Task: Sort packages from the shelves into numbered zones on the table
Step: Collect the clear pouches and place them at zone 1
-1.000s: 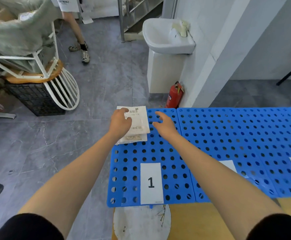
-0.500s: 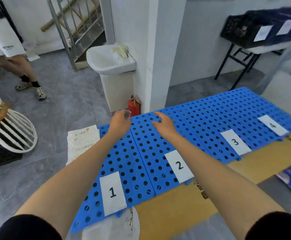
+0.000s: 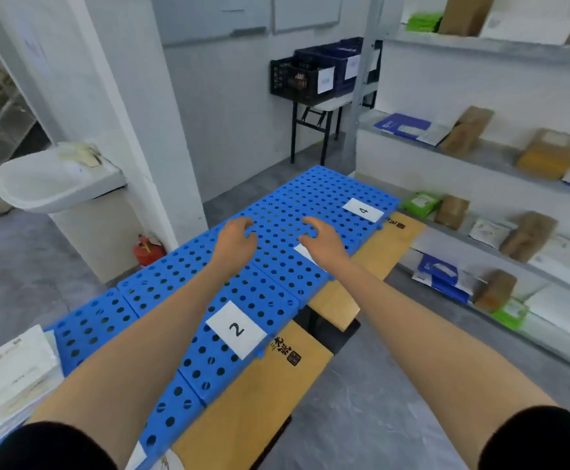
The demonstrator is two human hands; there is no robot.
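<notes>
Over the blue table (image 3: 188, 273), both hands (image 3: 234, 244) hover empty.

On the blue panels (image 3: 324, 186), one white card (image 3: 236, 330) reads 2 and a farther card (image 3: 363, 210) reads 4.

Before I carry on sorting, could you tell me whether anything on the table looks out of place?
Only the stack of white packets at the left end: it lies askew and mostly past the end of the blue perforated mat, so it seems to overhang. Nothing else stands out.
</notes>
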